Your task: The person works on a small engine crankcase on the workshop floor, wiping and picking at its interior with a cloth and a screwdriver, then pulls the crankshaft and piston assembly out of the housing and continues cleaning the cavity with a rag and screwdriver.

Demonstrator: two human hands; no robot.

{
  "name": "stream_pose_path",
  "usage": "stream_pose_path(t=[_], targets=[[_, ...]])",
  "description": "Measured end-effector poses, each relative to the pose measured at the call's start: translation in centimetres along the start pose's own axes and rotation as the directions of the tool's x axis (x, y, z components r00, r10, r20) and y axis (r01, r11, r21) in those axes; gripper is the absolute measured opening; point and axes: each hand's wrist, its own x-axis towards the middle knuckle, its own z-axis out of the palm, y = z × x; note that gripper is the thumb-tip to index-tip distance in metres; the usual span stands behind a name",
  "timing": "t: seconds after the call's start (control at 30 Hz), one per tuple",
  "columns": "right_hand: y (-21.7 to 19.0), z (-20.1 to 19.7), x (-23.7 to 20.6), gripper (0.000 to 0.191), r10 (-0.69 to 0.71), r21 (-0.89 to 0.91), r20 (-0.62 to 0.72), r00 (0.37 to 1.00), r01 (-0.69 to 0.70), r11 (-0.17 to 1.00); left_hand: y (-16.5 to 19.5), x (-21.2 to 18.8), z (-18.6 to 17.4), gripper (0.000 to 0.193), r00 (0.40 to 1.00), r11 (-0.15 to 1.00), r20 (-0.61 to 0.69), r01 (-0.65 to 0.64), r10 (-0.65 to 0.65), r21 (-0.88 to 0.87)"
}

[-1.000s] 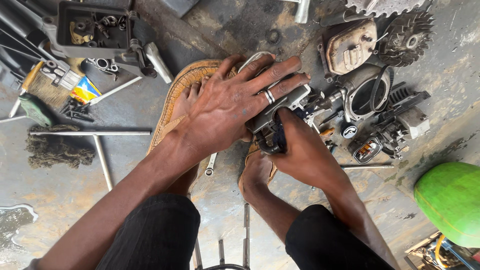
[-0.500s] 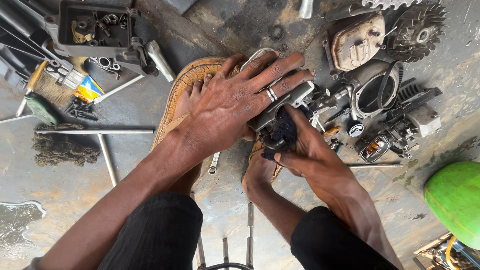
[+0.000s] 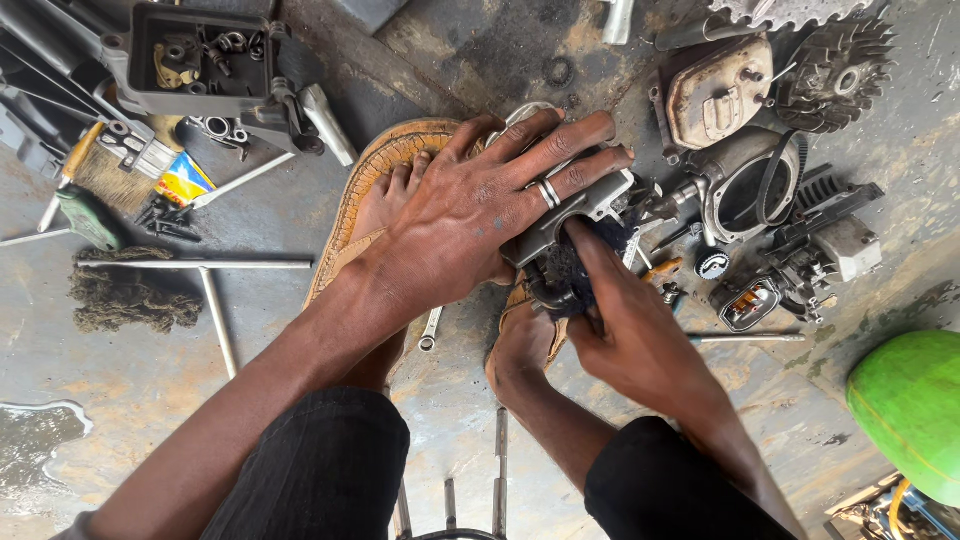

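Note:
My left hand [image 3: 480, 220], a ring on one finger, lies spread over a grey metal engine part [image 3: 575, 215] and presses it down above my sandalled feet. My right hand [image 3: 640, 340] grips a dark rag [image 3: 570, 265] and pushes it against the underside of that part. A tan sandal [image 3: 375, 165] shows under my left hand. A small spanner [image 3: 430, 330] lies on the floor between my feet.
Engine parts lie at the right: a casing [image 3: 715, 90], a finned flywheel [image 3: 835, 75], a round housing [image 3: 745, 185]. A black tray of bolts [image 3: 195, 55], a brush [image 3: 105, 175] and metal rods [image 3: 190, 265] sit at the left. A green round object [image 3: 910, 410] is at the lower right.
My right hand has shifted a little along the part with the rag. My left hand stays pressed on top.

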Motion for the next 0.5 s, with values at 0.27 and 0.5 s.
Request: stream_pose_path(t=[0.27,0.5], targets=[[-1.5,-0.6,1.6,0.074,0.198,-0.499,0.140,0.970,-0.103,0.860,-0.1,-0.1,-0.3,0.121,0.999,1.000,-0.025,-0.031,0.030,-0.008],[-2.8,-0.3,2.5,0.042,0.153,-0.597,0.023,0.988,-0.109,0.795,-0.3,-0.5,-0.5,0.110,0.998,0.999,-0.049,-0.035,0.036,0.023]])
